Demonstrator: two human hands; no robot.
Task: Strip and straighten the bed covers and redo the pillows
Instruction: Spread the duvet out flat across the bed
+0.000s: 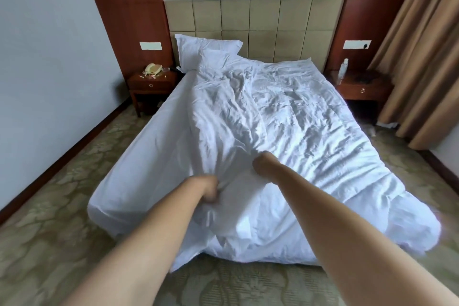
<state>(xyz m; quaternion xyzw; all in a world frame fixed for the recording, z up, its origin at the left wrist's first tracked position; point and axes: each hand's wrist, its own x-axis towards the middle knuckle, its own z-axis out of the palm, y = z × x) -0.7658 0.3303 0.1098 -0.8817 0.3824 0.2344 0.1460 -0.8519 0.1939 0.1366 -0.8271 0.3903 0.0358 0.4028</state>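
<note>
A crumpled white duvet (285,117) covers most of the bed and spills over its foot toward the floor. My left hand (208,187) grips a bunch of the duvet near the foot, left of centre. My right hand (263,163) grips the same fabric a little farther up and to the right. Both hands are blurred, their fingers sunk in the folds. The white bottom sheet (154,146) shows bare along the bed's left side. Two white pillows (206,51) lean at the head on the left, against the beige padded headboard (273,22).
A wooden nightstand (151,84) with a telephone (153,69) stands left of the bed. Another nightstand (362,87) on the right carries a clear bottle (343,67). Tan curtains (422,57) hang at the far right. Patterned carpet (62,218) surrounds the bed.
</note>
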